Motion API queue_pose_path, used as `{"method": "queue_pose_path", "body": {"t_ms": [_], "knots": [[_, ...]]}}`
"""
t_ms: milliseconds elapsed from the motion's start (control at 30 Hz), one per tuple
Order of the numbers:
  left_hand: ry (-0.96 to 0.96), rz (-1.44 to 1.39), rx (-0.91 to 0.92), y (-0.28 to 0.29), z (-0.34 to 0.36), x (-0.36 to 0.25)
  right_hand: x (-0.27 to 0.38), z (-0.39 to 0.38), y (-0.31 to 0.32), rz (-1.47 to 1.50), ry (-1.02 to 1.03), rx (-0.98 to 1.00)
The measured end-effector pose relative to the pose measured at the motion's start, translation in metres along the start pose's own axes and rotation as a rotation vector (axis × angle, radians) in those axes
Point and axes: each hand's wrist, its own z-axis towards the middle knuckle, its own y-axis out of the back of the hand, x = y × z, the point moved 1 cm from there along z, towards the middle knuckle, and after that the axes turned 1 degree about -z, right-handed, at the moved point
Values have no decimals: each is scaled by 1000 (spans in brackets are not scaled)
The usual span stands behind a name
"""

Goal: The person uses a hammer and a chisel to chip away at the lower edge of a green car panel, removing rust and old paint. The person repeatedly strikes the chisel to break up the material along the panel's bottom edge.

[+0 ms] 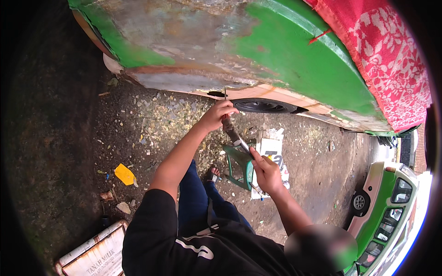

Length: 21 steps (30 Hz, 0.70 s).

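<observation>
My left hand (218, 116) is closed around a screwdriver (225, 94), its thin metal blade pointing at the lower edge of the van body (193, 82). A bit of red handle shows below the fingers. My right hand (267, 173) grips the shaft of what looks like a hammer (239, 141). Its brownish head is close to the red handle end; whether they touch I cannot tell. By the blade there is a dark opening in the lower panel, just left of the wheel (263, 105). Green paint, grey patches and rusty brown areas cover the panel.
A green plastic stool (239, 166) stands below my hands, beside a white printed sheet (275, 152). Paint flakes litter the ground, with a yellow piece (124, 174) at left. A red floral cloth (386, 60) drapes the van. Another green van (384, 207) stands at right; a rusty white sign (94, 253) lies lower left.
</observation>
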Motion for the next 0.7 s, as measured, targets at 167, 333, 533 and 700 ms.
{"method": "queue_pose_path", "body": {"t_ms": [167,333,533,700], "knots": [[-44,59,-61,-5,7,8,-6,-8,-1,3,-12,-50],[-34,30,-84,-3,24,13,-13,-10,1,11,-32,-63],[-172,218,23,-4,30,7,-13,-16,6,27,-56,-76],[-195,322,7,1,33,9,-15,-19,5,50,-77,-75]]}}
